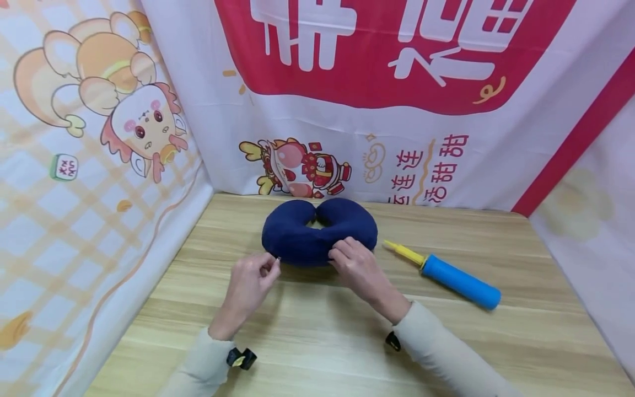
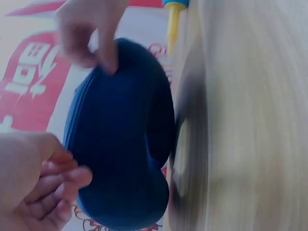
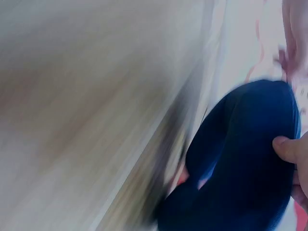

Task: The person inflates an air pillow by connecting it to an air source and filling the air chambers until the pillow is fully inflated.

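A dark blue U-shaped neck pillow [image 1: 297, 242] rests on the wooden table, its two ends towards the back wall. At its front left edge my left hand [image 1: 253, 278] pinches a tiny shiny bit that looks like a zipper pull [image 1: 279, 259]. A seam line runs along that edge in the left wrist view, beside the curled fingers of my left hand [image 2: 43, 185]. On the front right part, my right hand [image 1: 357, 267] grips the pillow's fabric. The right wrist view shows the thumb [image 3: 286, 148] pressed on the pillow [image 3: 255, 144].
To the right of the pillow lies a blue hand pump [image 1: 461, 281] with a yellow nozzle [image 1: 404, 252]. Printed cloth walls [image 1: 188, 165] border the wooden table [image 1: 317, 342] at the back and both sides.
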Action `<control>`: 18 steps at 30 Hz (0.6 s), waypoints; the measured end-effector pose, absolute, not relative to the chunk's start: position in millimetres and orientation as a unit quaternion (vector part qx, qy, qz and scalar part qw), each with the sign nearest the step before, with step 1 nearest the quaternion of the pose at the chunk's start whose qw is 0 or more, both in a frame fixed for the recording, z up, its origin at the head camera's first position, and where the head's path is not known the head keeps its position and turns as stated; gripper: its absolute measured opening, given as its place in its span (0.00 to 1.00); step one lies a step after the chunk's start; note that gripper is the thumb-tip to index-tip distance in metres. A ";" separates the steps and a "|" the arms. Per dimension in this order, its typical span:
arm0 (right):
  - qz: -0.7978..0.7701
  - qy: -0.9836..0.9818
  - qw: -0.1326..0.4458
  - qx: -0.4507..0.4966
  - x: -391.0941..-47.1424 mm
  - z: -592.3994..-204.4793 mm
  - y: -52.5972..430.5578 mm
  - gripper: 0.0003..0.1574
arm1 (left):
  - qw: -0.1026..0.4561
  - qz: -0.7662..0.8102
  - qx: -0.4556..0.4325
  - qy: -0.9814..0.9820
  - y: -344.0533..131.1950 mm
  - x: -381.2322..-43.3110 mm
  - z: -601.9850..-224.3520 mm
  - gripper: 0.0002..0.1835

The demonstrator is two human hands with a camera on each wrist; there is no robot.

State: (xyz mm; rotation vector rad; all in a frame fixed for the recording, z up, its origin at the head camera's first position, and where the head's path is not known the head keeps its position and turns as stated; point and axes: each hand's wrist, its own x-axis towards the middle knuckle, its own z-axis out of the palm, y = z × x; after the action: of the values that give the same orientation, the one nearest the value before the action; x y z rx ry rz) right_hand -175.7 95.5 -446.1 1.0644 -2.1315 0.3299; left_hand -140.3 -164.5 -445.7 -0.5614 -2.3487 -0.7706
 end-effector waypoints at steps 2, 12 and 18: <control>0.142 -0.831 0.354 0.405 -175.2 -445.4 98.9 0.10 | 0.301 -0.290 -0.211 -0.884 -169.3 -141.8 -446.1 0.13; 0.070 -0.810 0.383 0.439 -167.2 -445.6 70.0 0.10 | 0.277 -0.286 -0.256 -0.881 -153.2 -133.9 -441.6 0.12; 0.096 -0.792 0.382 0.466 -170.3 -450.5 79.5 0.03 | 0.279 -0.277 -0.241 -0.887 -161.2 -134.2 -442.9 0.13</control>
State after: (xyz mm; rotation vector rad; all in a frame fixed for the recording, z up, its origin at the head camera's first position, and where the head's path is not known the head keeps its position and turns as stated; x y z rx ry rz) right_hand -170.3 79.5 -450.5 1.1880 -2.0212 0.2442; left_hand -134.2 -161.2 -442.9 -0.6461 -2.3810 -0.7441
